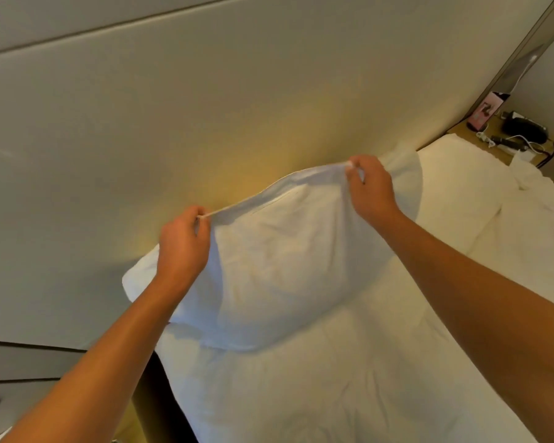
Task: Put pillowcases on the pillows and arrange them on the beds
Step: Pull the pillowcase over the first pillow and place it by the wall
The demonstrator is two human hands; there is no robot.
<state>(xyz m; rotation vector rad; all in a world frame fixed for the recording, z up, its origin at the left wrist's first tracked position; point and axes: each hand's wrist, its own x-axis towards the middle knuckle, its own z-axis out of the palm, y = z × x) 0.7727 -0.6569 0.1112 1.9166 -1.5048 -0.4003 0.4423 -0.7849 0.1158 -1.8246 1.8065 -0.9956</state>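
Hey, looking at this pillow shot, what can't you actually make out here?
- Head view: the pillow's far face, hidden by its own bulk.
- Left hand's and right hand's fingertips, buried in the pillowcase edge.
- Bedside items, too small to name.
- The bed, cut off by the frame's lower edge.

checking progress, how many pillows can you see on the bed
2. One pillow is held up by its top edge in the left hand and right hand; another pillow lies flat by the headboard beyond. Others may be out of view.
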